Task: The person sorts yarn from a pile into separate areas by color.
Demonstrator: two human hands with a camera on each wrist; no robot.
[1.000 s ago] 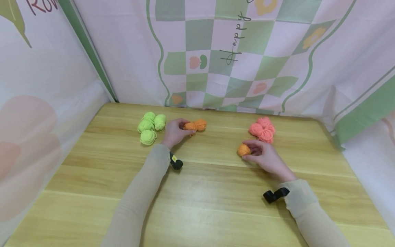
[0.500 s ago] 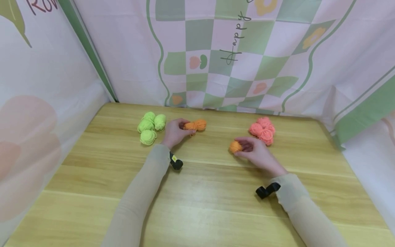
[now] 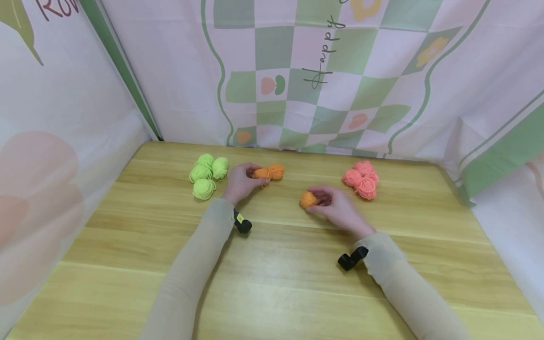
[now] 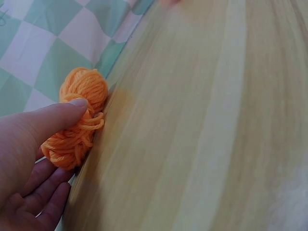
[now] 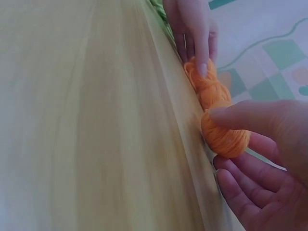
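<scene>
My left hand (image 3: 240, 183) holds a pair of orange yarn balls (image 3: 275, 171) on the wooden table, toward its back edge. In the left wrist view, the thumb lies across the orange yarn (image 4: 85, 86), with loose strands beside it. Another orange yarn ball (image 3: 308, 199) is pinched between the thumb and fingers of my right hand (image 3: 340, 208), to the right of the pair and slightly nearer to me. The right wrist view shows this single ball (image 5: 228, 139) overlapping the pair, its far side hidden by the thumb.
Several lime-green yarn balls (image 3: 202, 173) lie clustered just left of my left hand. A pink yarn cluster (image 3: 361, 179) sits at the back right of the table (image 3: 272, 283). A printed curtain (image 3: 297, 94) hangs behind the table, with more cloth at both sides.
My right hand has moved left and slightly away from me, bringing its orange yarn ball from beside the pink cluster toward the orange pair. The left hand has kept its place.
</scene>
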